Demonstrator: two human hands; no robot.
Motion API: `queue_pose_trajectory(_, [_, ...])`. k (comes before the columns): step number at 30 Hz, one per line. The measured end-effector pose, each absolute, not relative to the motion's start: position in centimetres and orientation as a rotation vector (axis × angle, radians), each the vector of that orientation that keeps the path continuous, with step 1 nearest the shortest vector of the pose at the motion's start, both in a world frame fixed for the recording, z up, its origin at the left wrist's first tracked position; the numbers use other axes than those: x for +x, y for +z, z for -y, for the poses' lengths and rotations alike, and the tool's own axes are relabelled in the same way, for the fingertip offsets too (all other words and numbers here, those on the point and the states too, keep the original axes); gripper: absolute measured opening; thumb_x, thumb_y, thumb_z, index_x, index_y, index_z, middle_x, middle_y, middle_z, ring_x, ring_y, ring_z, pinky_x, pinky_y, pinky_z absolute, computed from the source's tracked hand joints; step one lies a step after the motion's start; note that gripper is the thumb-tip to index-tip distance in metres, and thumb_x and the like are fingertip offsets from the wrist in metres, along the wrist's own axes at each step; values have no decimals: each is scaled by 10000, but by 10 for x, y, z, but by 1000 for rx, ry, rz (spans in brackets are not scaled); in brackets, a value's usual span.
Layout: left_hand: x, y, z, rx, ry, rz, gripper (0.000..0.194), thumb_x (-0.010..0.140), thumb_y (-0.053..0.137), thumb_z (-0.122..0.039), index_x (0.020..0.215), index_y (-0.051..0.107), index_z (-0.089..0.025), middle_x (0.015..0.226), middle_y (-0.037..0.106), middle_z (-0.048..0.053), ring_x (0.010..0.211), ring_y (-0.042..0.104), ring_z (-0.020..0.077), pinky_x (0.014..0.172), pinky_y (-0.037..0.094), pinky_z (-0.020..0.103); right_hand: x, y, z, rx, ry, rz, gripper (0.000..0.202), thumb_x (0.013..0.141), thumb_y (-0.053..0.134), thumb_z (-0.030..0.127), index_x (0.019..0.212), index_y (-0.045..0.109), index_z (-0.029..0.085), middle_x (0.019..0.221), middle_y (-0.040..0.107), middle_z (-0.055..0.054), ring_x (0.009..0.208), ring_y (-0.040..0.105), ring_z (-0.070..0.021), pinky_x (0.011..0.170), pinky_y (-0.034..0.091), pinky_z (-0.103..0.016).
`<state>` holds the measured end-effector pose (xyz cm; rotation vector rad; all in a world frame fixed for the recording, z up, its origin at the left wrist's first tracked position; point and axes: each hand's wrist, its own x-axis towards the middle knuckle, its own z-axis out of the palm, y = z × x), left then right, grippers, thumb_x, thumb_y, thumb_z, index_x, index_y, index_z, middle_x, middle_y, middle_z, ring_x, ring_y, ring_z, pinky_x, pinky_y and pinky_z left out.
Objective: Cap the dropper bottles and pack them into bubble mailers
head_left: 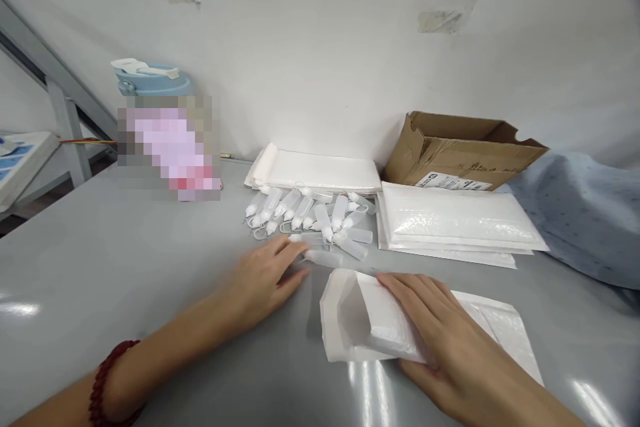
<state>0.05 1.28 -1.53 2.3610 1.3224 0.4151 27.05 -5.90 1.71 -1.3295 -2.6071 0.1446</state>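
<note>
My left hand (273, 273) rests low over the table at the near edge of a pile of small clear plastic squeeze bottles (300, 207). Its fingers are apart, and the fingertips come up to the cap end of the closest squeeze bottle (325, 258); I see no bottle held in it. My right hand (435, 327) grips a white bubble mailer (395, 320), thumb below and fingers on top. The mailer's mouth gapes toward the left, with its flap folded out. Whatever lies inside it is hidden.
Behind the bottles lies a stack of flat white mailers (320, 170). More padded mailers (460, 217) are stacked at the right, before an open cardboard box (470, 153). Blue cloth (575, 213) sits at the far right. A light blue lidded container (155, 82) stands back left, near a pixelated patch.
</note>
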Motion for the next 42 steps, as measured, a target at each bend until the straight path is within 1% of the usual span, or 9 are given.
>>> queue_pose_trajectory(9, [-13, 10, -19, 2161, 355, -1276, 316, 913, 451, -400, 740, 623, -200, 698, 568, 1, 628, 506, 146, 562, 371, 238, 274, 12, 55, -1446, 140, 2596, 714, 707, 494, 121, 1394, 300, 95, 1249, 527, -179, 1106, 518, -325, 872, 514, -517])
queue_pose_trajectory(13, [-22, 32, -19, 2039, 514, -1326, 281, 878, 511, -425, 736, 644, -222, 680, 595, -5, 625, 521, 149, 516, 369, 223, 275, 11, 52, -1509, 178, 2554, 699, 732, 499, 140, 1404, 307, 107, 1253, 536, -168, 1116, 522, -315, 882, 515, -499])
queue_pose_trajectory(18, [-11, 34, -3, 2124, 522, -1164, 232, 878, 524, -326, 708, 634, -212, 669, 595, 1, 607, 523, 137, 455, 364, 192, 269, 13, 54, -1521, 242, 2557, 703, 731, 488, 140, 1406, 302, 72, 1267, 512, -183, 1152, 491, -323, 925, 488, -507])
queue_pose_trajectory(26, [19, 20, 23, 2274, 621, -646, 244, 915, 451, -139, 864, 678, -210, 752, 684, 17, 714, 573, 157, 750, 472, 294, 244, 10, 67, -1361, 350, 2557, 815, 678, 473, 90, 1440, 185, 93, 1276, 489, -167, 1168, 474, -312, 960, 453, -506])
queue_pose_trajectory(31, [8, 20, 9, 2230, 838, -947, 223, 891, 467, -129, 911, 676, -204, 787, 700, 17, 749, 575, 163, 684, 491, 275, 246, 9, 66, -1362, 315, 2526, 773, 710, 476, 102, 1432, 202, 114, 1264, 499, -163, 1128, 494, -305, 920, 476, -491])
queue_pose_trajectory(34, [2, 6, -7, 2422, 943, -1134, 231, 884, 463, -106, 1016, 643, -168, 956, 677, 64, 916, 544, 202, 802, 487, 330, 246, 8, 64, -1350, 238, 2539, 737, 715, 464, 100, 1414, 232, 98, 1246, 514, -174, 1102, 512, -308, 889, 490, -495])
queue_pose_trajectory(36, [2, -5, -17, 2629, 875, -1057, 333, 857, 433, -31, 1102, 614, -166, 1189, 603, 99, 1077, 473, 247, 908, 449, 405, 244, 8, 64, -1334, 205, 2555, 724, 702, 457, 94, 1398, 257, 79, 1230, 525, -184, 1098, 518, -314, 880, 495, -503])
queue_pose_trajectory(38, [4, -15, -25, 2817, 757, -941, 425, 808, 386, 58, 1065, 627, -179, 1349, 505, 85, 1178, 394, 283, 946, 419, 450, 243, 8, 65, -1330, 201, 2573, 724, 690, 457, 93, 1390, 272, 65, 1218, 532, -190, 1094, 523, -320, 876, 498, -513])
queue_pose_trajectory(42, [8, -25, -35, 3080, 627, -789, 386, 851, 381, 40, 1097, 607, -154, 1392, 496, 67, 1207, 379, 309, 910, 438, 448, 242, 9, 68, -1351, 234, 2597, 745, 696, 463, 88, 1407, 244, 52, 1229, 524, -194, 1103, 516, -324, 890, 492, -527])
